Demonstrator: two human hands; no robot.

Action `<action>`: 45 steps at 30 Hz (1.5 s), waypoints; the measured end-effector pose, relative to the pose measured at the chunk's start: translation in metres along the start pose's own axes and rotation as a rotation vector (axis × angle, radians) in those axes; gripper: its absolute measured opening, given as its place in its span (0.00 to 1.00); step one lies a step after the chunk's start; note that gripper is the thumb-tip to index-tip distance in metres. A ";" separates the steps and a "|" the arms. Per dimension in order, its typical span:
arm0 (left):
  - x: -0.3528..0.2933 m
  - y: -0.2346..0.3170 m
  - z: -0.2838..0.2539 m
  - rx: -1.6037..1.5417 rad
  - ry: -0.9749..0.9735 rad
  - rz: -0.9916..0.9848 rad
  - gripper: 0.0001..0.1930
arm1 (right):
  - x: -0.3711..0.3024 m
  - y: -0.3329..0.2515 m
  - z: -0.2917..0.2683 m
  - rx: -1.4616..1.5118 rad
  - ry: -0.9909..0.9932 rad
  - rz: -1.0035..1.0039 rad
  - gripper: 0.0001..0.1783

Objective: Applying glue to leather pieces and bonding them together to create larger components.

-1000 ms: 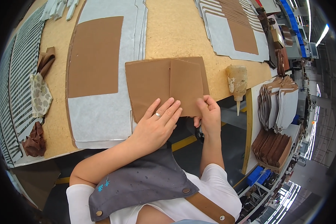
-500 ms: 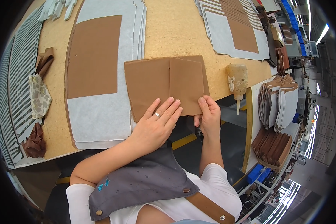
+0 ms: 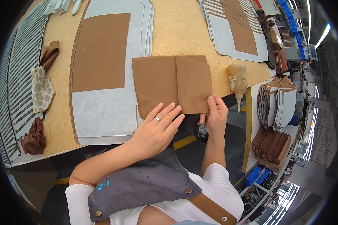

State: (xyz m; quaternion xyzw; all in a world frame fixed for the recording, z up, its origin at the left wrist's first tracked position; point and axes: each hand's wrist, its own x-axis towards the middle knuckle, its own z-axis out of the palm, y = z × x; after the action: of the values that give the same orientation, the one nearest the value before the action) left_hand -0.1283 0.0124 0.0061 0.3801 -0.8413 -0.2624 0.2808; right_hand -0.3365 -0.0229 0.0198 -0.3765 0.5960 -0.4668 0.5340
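A brown fabric piece (image 3: 154, 78), its right part a folded-over flap (image 3: 194, 84), lies at the table's front edge, its lower edge overhanging. My left hand (image 3: 156, 129), a ring on one finger, rests on its lower edge with fingers stretched out flat. With thumb on top and fingers beneath, my right hand (image 3: 217, 114) pinches the flap's lower right corner. To the left, white sheets (image 3: 105, 112) are stacked, with a brown rectangle (image 3: 101, 52) on the top one. A glue bottle (image 3: 238, 80) lies right of the fabric, its nozzle past the edge.
Another sheet stack (image 3: 233, 33) lies at the far right of the wooden table (image 3: 176, 26). Striped material (image 3: 22, 75) and scraps (image 3: 42, 90) are at the left. Below right, a shelf holds white-and-brown pieces (image 3: 276, 101) and dark brown folded ones (image 3: 271, 146).
The flap's right edge has shifted outward, covering the strip that showed beyond it. My right hand has moved slightly right with it, while my left hand stays on the fabric.
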 end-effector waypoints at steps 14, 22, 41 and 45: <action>-0.011 -0.001 -0.004 -0.009 0.049 0.026 0.19 | -0.007 -0.011 0.014 -0.057 0.007 -0.062 0.16; -0.017 0.000 -0.004 -0.049 0.063 0.124 0.19 | 0.000 -0.007 0.030 -0.441 -0.252 -0.455 0.11; -0.036 -0.011 -0.010 -0.071 0.162 0.142 0.14 | 0.001 0.008 0.059 -1.135 -0.518 -0.772 0.22; -0.037 -0.013 -0.018 -0.049 0.178 0.121 0.18 | 0.014 0.005 0.051 -1.162 -0.341 -0.778 0.23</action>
State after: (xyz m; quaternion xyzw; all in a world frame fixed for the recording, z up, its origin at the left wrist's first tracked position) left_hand -0.0896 0.0300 0.0002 0.3434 -0.8277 -0.2307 0.3791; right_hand -0.2881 -0.0431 0.0114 -0.8525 0.4791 -0.1654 0.1279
